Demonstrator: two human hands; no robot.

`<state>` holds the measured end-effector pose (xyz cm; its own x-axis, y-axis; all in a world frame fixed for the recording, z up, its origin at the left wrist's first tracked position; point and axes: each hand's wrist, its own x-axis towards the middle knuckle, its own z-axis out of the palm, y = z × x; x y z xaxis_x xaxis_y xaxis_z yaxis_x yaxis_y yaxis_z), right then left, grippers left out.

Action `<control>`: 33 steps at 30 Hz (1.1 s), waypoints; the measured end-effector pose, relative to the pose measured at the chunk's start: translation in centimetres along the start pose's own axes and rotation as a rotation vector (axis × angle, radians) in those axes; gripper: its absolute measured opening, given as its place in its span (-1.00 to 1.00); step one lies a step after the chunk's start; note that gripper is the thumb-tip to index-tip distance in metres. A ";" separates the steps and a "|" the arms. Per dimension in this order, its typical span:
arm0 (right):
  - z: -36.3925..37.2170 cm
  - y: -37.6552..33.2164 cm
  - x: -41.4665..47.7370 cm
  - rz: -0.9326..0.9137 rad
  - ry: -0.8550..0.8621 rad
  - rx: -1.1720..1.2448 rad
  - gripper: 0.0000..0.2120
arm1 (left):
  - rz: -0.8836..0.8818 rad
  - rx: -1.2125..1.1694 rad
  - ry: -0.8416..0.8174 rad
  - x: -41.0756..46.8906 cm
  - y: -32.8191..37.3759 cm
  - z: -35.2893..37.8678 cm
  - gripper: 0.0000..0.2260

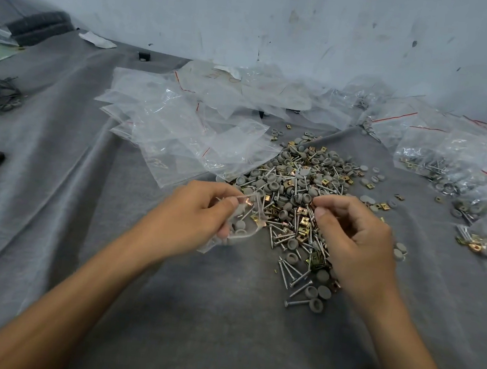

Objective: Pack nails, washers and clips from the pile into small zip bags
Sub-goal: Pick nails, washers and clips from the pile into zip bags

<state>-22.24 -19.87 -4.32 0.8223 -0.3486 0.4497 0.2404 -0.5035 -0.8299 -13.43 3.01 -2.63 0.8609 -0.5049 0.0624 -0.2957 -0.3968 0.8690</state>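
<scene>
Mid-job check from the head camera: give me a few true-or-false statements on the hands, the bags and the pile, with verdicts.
1. The left hand grips a small clear zip bag that already holds grey round washers. True.
2. The stack of empty clear zip bags lies right of the mixed pile of nails, washers and brass clips. False: the stack lies left of and behind the pile.
3. The right hand lies flat and open. False: its fingers are curled, with the tips pinched together at the pile.
4. Filled clear bags lie along the right side. True.
</scene>
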 end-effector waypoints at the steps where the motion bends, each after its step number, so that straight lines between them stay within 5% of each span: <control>1: -0.1 0.0 0.0 0.004 0.002 -0.004 -0.79 | 0.002 0.006 0.010 0.1 -0.1 -0.2 -0.81; 5: -0.2 0.0 0.1 0.003 0.000 -0.033 -0.81 | -0.003 0.076 0.052 0.2 -0.3 -1.1 -0.80; 20: 0.0 0.1 -0.1 0.032 -0.053 -0.039 -0.87 | -0.044 -0.245 0.339 1.1 0.7 -8.3 -0.77; 28: 0.1 0.4 -0.1 0.049 -0.078 -0.112 -0.88 | 0.118 -0.081 0.534 0.5 2.2 -12.4 -0.80; 33: 0.5 0.9 -0.2 0.013 -0.244 -0.425 -0.89 | 0.197 0.213 0.628 -0.3 3.1 -10.8 -0.75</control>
<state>-21.97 -19.85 -5.33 0.9330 -0.1874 0.3073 0.0390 -0.7960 -0.6040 -10.11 10.23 5.38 0.8402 -0.0688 0.5379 -0.4910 -0.5175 0.7007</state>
